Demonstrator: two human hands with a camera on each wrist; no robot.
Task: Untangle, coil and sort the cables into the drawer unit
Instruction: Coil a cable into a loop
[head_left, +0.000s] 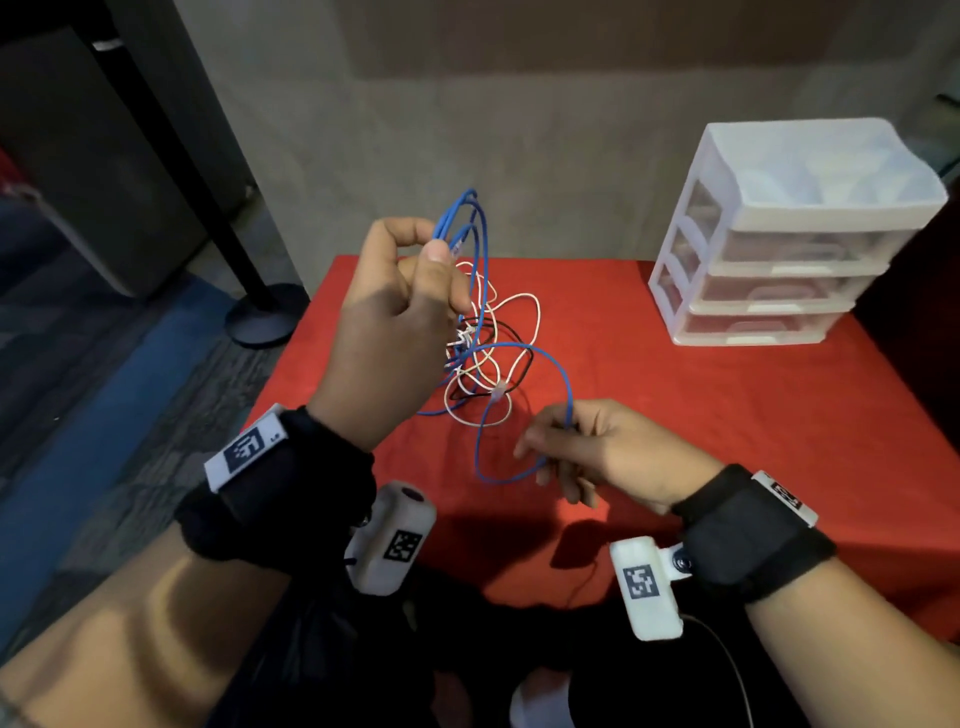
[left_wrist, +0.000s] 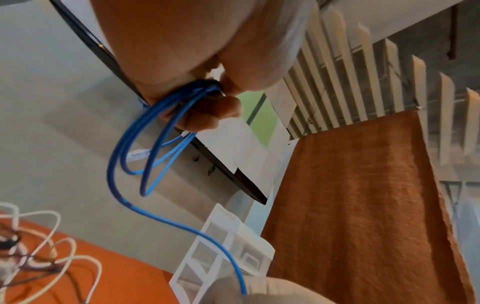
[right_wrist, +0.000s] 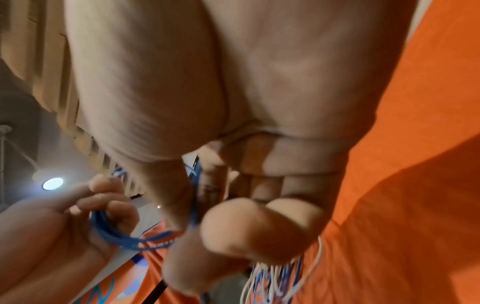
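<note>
L hand (head_left: 395, 312) raised above the table, wrist bent back, thumb + forefinger pinching several loops of the blue cable (head_left: 480, 270) at their top. R hand (head_left: 597, 452) lower and nearer, palm turned in, fingers curled round a free run of that cable. Rest of it drops into the tangle of white & black cables (head_left: 493, 358) on the red cloth (head_left: 727, 415), mid-table. Drawer unit (head_left: 789, 234) far right, drawers closed.
</note>
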